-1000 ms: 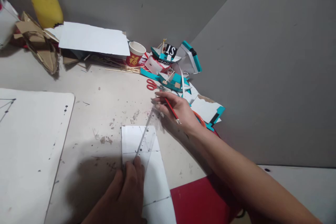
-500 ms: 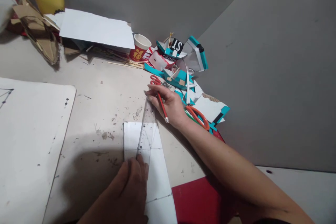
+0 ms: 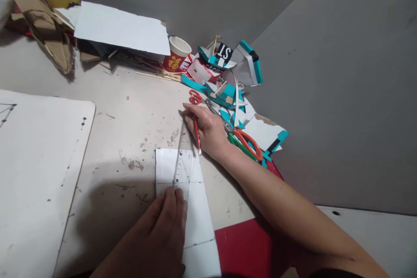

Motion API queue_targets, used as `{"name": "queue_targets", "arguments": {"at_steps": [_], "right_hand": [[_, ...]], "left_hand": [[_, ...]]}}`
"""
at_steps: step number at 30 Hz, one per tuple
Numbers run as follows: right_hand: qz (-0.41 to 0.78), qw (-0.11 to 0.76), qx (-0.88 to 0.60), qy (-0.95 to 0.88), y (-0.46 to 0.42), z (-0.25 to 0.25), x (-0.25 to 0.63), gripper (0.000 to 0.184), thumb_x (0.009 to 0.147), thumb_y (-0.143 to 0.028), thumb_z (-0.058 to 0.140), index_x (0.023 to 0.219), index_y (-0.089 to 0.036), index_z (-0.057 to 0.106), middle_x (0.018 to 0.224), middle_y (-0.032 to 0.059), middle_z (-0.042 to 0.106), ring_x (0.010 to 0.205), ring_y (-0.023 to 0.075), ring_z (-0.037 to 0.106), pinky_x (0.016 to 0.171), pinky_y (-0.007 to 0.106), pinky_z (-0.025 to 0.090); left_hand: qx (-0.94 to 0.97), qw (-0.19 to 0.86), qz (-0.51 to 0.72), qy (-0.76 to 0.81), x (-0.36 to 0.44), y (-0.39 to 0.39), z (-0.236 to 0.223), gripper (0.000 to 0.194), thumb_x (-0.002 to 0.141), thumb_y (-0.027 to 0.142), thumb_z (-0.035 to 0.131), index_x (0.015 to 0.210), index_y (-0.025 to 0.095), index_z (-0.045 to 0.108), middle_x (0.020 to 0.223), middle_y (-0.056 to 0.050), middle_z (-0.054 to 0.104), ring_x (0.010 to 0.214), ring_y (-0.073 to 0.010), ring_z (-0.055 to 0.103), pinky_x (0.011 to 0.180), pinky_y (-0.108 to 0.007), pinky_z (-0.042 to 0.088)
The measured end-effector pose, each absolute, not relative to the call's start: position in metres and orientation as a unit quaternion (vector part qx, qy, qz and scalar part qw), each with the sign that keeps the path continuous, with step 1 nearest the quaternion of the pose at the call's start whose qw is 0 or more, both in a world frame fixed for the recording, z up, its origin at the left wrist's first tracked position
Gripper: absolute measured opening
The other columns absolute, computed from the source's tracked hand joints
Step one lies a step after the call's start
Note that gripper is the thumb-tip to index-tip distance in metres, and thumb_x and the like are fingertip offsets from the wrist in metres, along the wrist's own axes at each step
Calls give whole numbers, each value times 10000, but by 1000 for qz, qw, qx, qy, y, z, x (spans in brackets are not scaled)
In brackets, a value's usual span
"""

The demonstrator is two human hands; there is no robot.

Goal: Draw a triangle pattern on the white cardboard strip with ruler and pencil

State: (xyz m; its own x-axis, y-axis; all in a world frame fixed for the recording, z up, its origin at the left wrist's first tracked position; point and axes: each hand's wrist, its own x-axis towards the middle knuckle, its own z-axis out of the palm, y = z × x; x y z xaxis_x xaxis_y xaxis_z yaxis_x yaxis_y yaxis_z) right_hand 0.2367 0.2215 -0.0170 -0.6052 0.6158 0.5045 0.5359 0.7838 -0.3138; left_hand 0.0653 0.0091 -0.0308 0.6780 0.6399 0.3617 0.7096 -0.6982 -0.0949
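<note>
A white card strip [image 3: 195,217] with pencil lines lies on the table in front of me. A clear plastic ruler [image 3: 184,156] rests across it, running up and away past the strip's far edge. My left hand [image 3: 159,234] lies flat on the ruler's near end and the card, fingers stretched out. My right hand [image 3: 205,128] is closed on a red pencil [image 3: 196,132] and its fingertips touch the ruler's far end.
A big white board [image 3: 35,173] lies at the left. Orange-handled scissors [image 3: 244,141] and red-handled scissors [image 3: 195,97] lie by a heap of teal and white card scraps [image 3: 228,78]. A paper cup [image 3: 176,54], wooden sticks, white card and cardboard stand at the back. A red sheet [image 3: 247,247] lies near right.
My right hand has slid a little left and nearer along the ruler's far end, and the pencil has turned more upright. The ruler has swung slightly. My left hand stays pressed down.
</note>
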Motion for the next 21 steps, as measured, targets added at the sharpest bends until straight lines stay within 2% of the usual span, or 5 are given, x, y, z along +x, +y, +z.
{"name": "queue_targets", "arguments": {"at_steps": [7, 10, 14, 18, 21], "right_hand": [[41, 297, -313, -901, 224, -20, 235, 287, 963, -228, 467, 1193, -156, 624, 1008, 112, 734, 944, 226, 661, 878, 417, 532], [35, 308, -323, -894, 221, -13, 238, 285, 951, -254, 519, 1201, -166, 622, 1047, 112, 733, 965, 227, 676, 878, 410, 545], [45, 327, -372, -868, 185, 8, 256, 317, 954, -285, 561, 1250, -176, 599, 1130, 135, 712, 1029, 236, 685, 901, 412, 553], [86, 265, -403, -872, 106, 16, 285, 432, 948, -280, 572, 1368, -208, 500, 1236, 133, 664, 1135, 236, 649, 939, 396, 552], [118, 220, -399, -882, 44, 3, 298, 663, 930, -317, 601, 1509, -184, 307, 1409, 175, 541, 1318, 267, 517, 1048, 441, 487]], "left_hand": [[-910, 100, -150, -373, 63, 8, -27, 435, 964, 363, 438, 1218, 127, 700, 1284, -127, 673, 1207, -314, 525, 1035, -447, 314], [-906, 93, -153, -382, 62, 7, -27, 531, 970, 491, 411, 1220, 121, 698, 1288, -143, 669, 1183, -347, 547, 1013, -479, 317], [-898, 79, -175, -396, 60, 10, -25, 699, 893, 676, 442, 1221, 115, 700, 1303, -175, 654, 1232, -451, 519, 1006, -545, 308], [-911, 36, -123, -391, 57, 12, -14, 761, 855, 713, 484, 1283, 108, 659, 1343, -201, 621, 1251, -491, 513, 976, -574, 399], [-918, 14, -52, -393, 58, 11, -6, 821, 876, 685, 473, 1390, 50, 547, 1437, -247, 518, 1313, -522, 441, 997, -601, 430]]}}
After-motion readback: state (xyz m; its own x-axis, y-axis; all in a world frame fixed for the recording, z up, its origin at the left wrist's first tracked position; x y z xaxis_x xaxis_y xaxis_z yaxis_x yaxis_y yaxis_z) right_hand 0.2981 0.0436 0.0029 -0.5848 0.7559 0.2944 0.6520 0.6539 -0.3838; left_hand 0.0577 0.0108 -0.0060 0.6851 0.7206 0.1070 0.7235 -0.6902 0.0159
